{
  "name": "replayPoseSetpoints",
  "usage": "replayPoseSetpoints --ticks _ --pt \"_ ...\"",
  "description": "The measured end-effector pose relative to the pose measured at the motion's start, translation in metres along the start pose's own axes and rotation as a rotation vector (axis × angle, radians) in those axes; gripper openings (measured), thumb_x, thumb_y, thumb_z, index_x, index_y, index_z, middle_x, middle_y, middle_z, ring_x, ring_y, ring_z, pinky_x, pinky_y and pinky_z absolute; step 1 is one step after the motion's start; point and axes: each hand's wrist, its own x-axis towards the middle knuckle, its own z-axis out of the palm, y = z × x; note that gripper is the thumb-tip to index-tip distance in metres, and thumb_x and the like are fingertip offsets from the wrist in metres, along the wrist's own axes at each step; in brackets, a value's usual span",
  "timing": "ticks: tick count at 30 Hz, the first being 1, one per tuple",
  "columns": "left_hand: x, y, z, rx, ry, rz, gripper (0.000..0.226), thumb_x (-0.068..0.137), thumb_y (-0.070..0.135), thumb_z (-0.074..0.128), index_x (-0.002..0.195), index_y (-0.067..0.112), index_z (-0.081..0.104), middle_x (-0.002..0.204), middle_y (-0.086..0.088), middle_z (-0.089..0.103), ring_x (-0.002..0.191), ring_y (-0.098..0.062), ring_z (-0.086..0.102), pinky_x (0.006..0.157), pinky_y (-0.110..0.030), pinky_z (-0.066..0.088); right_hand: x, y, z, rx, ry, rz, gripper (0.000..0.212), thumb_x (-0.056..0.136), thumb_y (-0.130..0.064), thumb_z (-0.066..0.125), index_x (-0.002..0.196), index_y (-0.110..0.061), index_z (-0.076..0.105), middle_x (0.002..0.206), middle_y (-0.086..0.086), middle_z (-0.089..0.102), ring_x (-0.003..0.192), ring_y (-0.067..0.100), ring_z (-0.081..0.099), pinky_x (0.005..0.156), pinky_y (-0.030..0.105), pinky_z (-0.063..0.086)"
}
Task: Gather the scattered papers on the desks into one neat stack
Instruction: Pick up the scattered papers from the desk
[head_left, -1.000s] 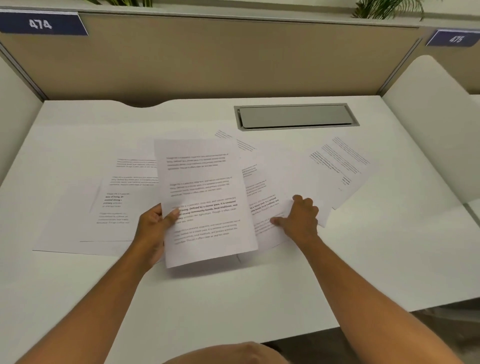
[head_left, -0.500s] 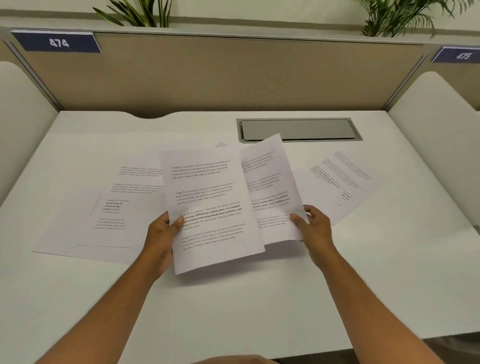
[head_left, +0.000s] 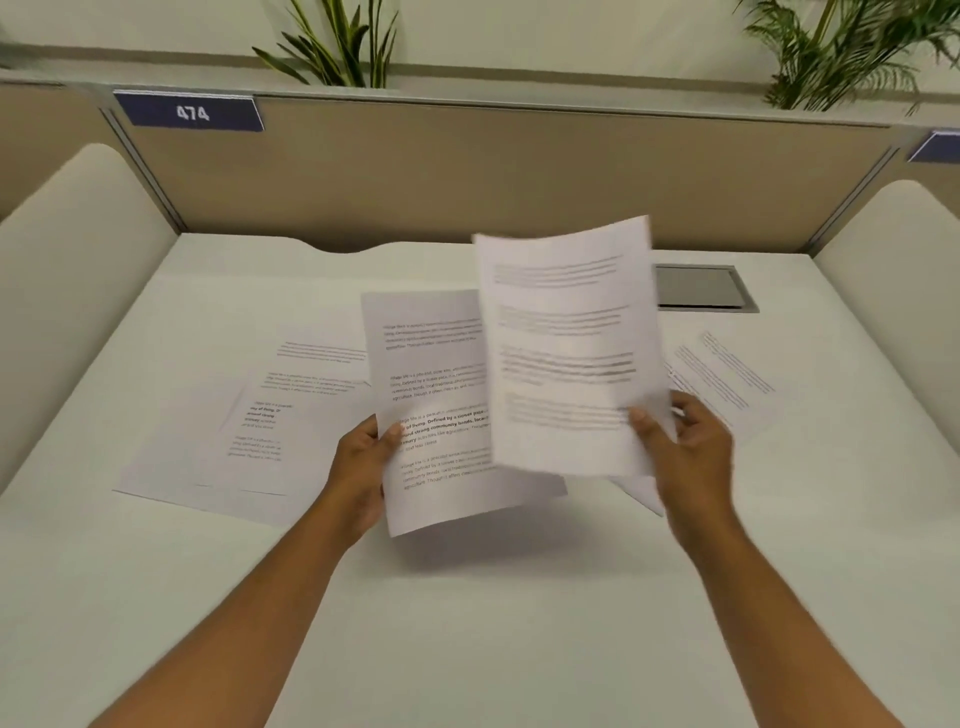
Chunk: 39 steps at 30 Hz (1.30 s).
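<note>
**Both hands up, one printed sheet pinched in each**

Left hand (head_left: 363, 462): grip pinched on the left edge of a printed sheet (head_left: 431, 410), thumb on the printed face, fingers behind. Palm turned inward, forearm runs in from lower left. Sheet is lifted off the worktop (head_left: 467, 623), tilted slightly, shadow under its lower edge.

Right hand (head_left: 685, 447): grip pinched on the lower right edge of a second sheet (head_left: 566, 348), thumb on the front, fingers curled behind. Wrist raised higher than the left, forearm in from lower right. This sheet is held more upright, motion-blurred, text unreadable. Its left part overlaps the right side of the left-hand sheet; cannot tell if they touch.

Loose papers lying flat on the worktop: an overlapping left group (head_left: 260, 415) beside the left hand, and a right sheet (head_left: 727, 384) angled, partly hidden behind the right hand. A white corner shows below the right wrist.

Grey cable hatch (head_left: 701, 288) sits far right, partly behind the raised sheet. Beige divider (head_left: 467, 171) behind, sign "474" (head_left: 191, 112) upper left, plants (head_left: 337, 47) above.
</note>
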Motion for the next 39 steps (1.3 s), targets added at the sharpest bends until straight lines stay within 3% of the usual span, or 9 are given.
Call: replayPoseSetpoints --ticks 8,11,14,17,23,30,34,36,39 --pt "0.003 0.018 0.001 -0.008 -0.125 0.012 0.029 0.115 0.017 0.053 0.135 0.018 0.075 0.125 -0.004 0.085 0.111 -0.027 0.083 0.083 -0.040 0.070 -0.049 0.012 0.075 -0.136 -0.007 0.083 0.016 0.095 -0.032 0.075 0.107 -0.023 0.071 0.104 -0.009 0.077 0.102 0.017 0.072 0.090 0.043 0.061" --pt "0.004 0.026 -0.008 -0.004 -0.173 0.018 0.028 0.115 0.020 0.055 0.132 0.025 0.077 0.126 -0.001 0.085 0.112 -0.024 0.083 0.083 -0.038 0.069 -0.055 0.011 0.084 -0.095 -0.080 0.141 0.016 0.095 -0.031 0.077 0.108 -0.025 0.069 0.107 -0.011 0.079 0.106 0.017 0.074 0.086 0.034 0.061" --pt "0.010 0.028 -0.017 -0.025 -0.179 0.020 0.032 0.117 0.028 0.052 0.140 0.027 0.073 0.137 0.001 0.080 0.125 -0.023 0.077 0.101 -0.045 0.064 -0.061 0.008 0.089 -0.092 -0.147 0.137 0.019 0.093 -0.021 0.080 0.102 -0.026 0.063 0.100 -0.018 0.081 0.091 0.009 0.079 0.074 0.028 0.060" --pt "0.015 0.032 -0.020 -0.061 -0.158 -0.028 0.048 0.111 0.050 0.056 0.153 0.028 0.064 0.150 0.004 0.073 0.137 -0.021 0.069 0.114 -0.047 0.055 -0.069 0.009 0.095 -0.122 -0.129 0.123 0.027 0.091 -0.013 0.080 0.106 -0.021 0.059 0.104 -0.005 0.082 0.091 0.017 0.080 0.080 0.043 0.064" --pt "0.020 0.019 -0.002 0.161 -0.261 0.097 0.038 0.105 0.009 0.072 0.139 0.025 0.070 0.126 0.005 0.085 0.109 -0.019 0.083 0.084 -0.036 0.069 -0.077 0.021 0.084 -0.053 -0.084 0.165 0.043 0.086 -0.015 0.084 0.104 -0.033 0.049 0.109 -0.004 0.081 0.095 0.020 0.080 0.090 0.055 0.062" --pt "0.014 -0.008 0.035 0.159 -0.188 0.097 0.021 0.104 0.017 0.075 0.124 0.021 0.078 0.115 0.002 0.088 0.100 -0.020 0.085 0.075 -0.030 0.068 -0.049 0.046 0.035 -0.028 -0.199 0.352 0.063 0.085 -0.019 0.087 0.135 -0.036 0.054 0.117 -0.002 0.076 0.111 0.016 0.073 0.095 0.036 0.061" --pt "0.012 -0.023 0.059 0.141 -0.132 0.063 0.020 0.102 0.023 0.077 0.122 0.018 0.079 0.112 -0.001 0.088 0.097 -0.023 0.086 0.072 -0.031 0.069 -0.023 0.062 -0.005 -0.006 -0.381 0.405 0.047 0.081 -0.020 0.090 0.123 -0.025 0.071 0.110 -0.001 0.081 0.100 0.018 0.079 0.084 0.035 0.065" --pt "0.012 -0.029 0.065 0.128 -0.107 0.047 0.026 0.101 0.025 0.078 0.126 0.018 0.078 0.115 -0.002 0.088 0.099 -0.024 0.086 0.073 -0.032 0.069 0.001 0.069 -0.024 -0.123 -0.278 0.349 0.028 0.084 -0.026 0.088 0.109 -0.022 0.077 0.100 0.001 0.080 0.087 0.013 0.077 0.075 0.027 0.060" --pt "0.012 -0.037 0.066 0.094 -0.060 0.045 0.025 0.101 0.024 0.078 0.126 0.021 0.078 0.116 -0.001 0.087 0.099 -0.022 0.086 0.072 -0.031 0.069 0.052 0.084 -0.054 -0.470 0.022 0.123 0.025 0.091 -0.025 0.081 0.112 -0.013 0.077 0.108 0.003 0.077 0.101 0.018 0.072 0.091 0.034 0.056"
